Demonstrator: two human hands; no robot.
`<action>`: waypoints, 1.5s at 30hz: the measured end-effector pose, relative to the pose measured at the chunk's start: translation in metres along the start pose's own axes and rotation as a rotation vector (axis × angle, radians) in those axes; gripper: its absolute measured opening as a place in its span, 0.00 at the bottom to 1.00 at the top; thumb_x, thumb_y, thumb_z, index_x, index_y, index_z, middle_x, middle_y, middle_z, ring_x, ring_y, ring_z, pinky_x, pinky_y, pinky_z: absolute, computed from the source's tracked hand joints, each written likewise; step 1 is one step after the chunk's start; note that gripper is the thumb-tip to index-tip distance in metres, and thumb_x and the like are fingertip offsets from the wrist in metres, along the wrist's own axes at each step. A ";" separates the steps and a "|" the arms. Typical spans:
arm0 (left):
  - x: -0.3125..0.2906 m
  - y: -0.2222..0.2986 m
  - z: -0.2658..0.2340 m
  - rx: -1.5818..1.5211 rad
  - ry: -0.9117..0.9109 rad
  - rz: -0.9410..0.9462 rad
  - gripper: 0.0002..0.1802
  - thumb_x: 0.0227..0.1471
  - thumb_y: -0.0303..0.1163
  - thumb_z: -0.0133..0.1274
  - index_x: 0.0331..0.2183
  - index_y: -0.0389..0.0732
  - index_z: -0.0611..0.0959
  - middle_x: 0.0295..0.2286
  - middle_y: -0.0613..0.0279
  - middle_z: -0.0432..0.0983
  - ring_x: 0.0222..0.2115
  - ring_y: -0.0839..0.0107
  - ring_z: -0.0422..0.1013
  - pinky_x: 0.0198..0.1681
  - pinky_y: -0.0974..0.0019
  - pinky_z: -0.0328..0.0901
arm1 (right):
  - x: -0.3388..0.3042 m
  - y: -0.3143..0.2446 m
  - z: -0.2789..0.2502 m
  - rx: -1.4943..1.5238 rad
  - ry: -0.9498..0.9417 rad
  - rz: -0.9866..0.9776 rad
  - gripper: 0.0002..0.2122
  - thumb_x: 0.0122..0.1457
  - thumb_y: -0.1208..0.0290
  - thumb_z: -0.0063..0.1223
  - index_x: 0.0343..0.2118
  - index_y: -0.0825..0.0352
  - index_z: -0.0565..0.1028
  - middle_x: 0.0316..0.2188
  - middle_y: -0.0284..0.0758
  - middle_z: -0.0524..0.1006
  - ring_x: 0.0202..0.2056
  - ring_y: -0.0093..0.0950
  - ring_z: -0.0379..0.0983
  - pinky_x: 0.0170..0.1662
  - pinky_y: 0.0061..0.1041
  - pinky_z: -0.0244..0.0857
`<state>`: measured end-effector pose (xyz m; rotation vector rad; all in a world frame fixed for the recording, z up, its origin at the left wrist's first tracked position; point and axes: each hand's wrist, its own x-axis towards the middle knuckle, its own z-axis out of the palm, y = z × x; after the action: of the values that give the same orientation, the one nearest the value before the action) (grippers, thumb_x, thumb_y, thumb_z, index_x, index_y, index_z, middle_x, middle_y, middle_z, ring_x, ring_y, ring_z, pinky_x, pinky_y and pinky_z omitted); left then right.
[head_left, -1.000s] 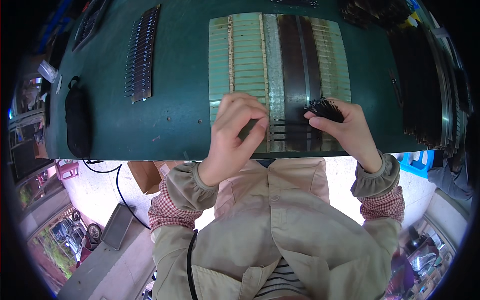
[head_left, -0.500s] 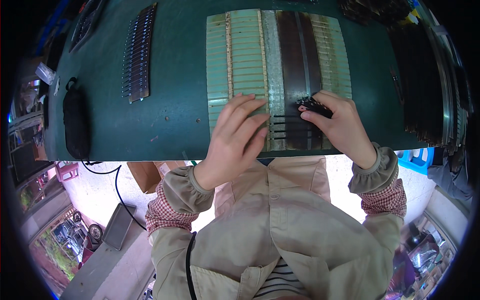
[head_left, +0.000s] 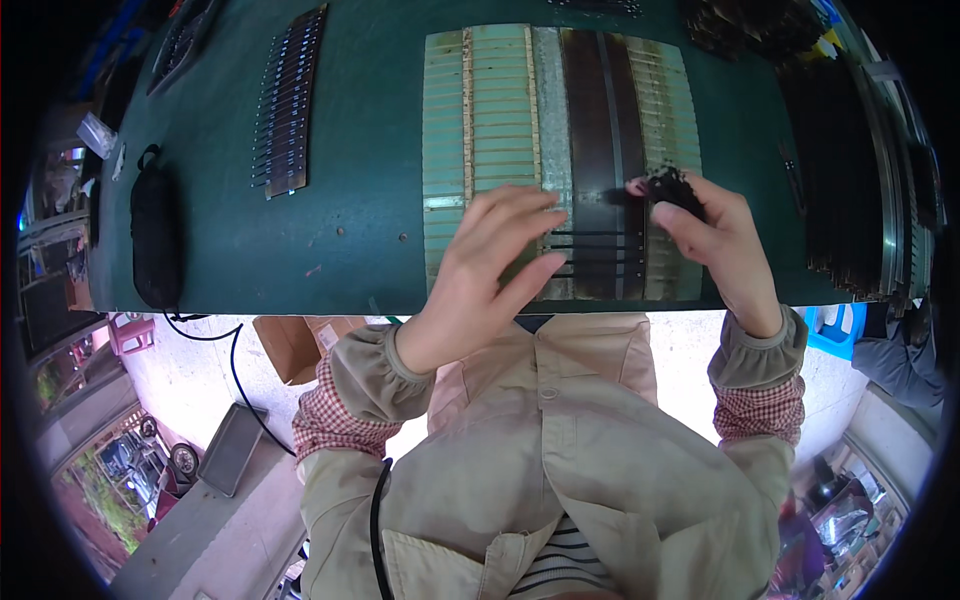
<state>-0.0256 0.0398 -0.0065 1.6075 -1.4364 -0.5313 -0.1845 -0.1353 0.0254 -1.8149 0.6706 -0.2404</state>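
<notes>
A slotted board (head_left: pixel 500 110) with pale green ribbed strips and a dark brown band lies in front of me. Several thin black rods (head_left: pixel 600 262) lie crosswise in its near slots. My left hand (head_left: pixel 490 255) hovers over the board by the left ends of these rods, fingers stretched and thumb apart, with nothing visible in it. A bunch of thin black pieces with pale tips (head_left: pixel 672 190) is gripped in my right hand (head_left: pixel 728 232), above the board's right part. The fingers hide some of the bunch.
On the green table (head_left: pixel 370 160) a dark strip with a row of thin pieces (head_left: pixel 290 105) lies at the far left. A black pouch (head_left: pixel 153 240) sits at the left edge. Stacked dark strips (head_left: pixel 845 180) line the right side, and a dark heap (head_left: pixel 745 25) is behind.
My right hand has moved right with the black bunch, away from the dark band. My left hand has shifted slightly right, its fingers straighter.
</notes>
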 end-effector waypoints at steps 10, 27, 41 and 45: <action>0.012 -0.008 0.015 -0.642 0.031 -0.331 0.03 0.50 0.20 0.52 0.29 0.36 0.75 0.31 0.62 0.71 0.41 0.68 0.65 0.49 0.63 0.59 | 0.004 -0.017 0.004 0.186 -0.246 0.363 0.08 0.52 0.72 0.57 0.34 0.69 0.76 0.21 0.25 0.72 0.20 0.10 0.62 0.22 0.12 0.55; -0.002 -0.013 -0.003 0.125 0.170 -0.017 0.07 0.46 0.18 0.51 0.32 0.33 0.78 0.41 0.53 0.73 0.49 0.54 0.64 0.52 0.58 0.58 | 0.009 0.015 0.005 -0.052 -0.059 0.037 0.10 0.50 0.75 0.58 0.34 0.75 0.75 0.26 0.39 0.77 0.27 0.19 0.71 0.32 0.20 0.65; -0.001 0.001 0.007 0.469 -0.123 0.114 0.19 0.46 0.23 0.51 0.44 0.36 0.76 0.53 0.48 0.61 0.53 0.50 0.58 0.57 0.49 0.50 | 0.002 0.008 0.020 -0.329 0.017 -0.125 0.08 0.48 0.79 0.56 0.31 0.74 0.72 0.26 0.43 0.71 0.28 0.42 0.69 0.31 0.28 0.63; -0.002 -0.005 0.005 0.374 -0.132 0.100 0.19 0.48 0.24 0.50 0.45 0.37 0.75 0.55 0.47 0.58 0.54 0.50 0.57 0.58 0.47 0.48 | 0.002 0.012 0.021 -0.418 0.089 -0.189 0.07 0.48 0.79 0.57 0.29 0.73 0.71 0.26 0.41 0.70 0.26 0.38 0.69 0.30 0.26 0.63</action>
<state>-0.0270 0.0397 -0.0133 1.8024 -1.7861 -0.3270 -0.1768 -0.1223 0.0065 -2.2839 0.6448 -0.3261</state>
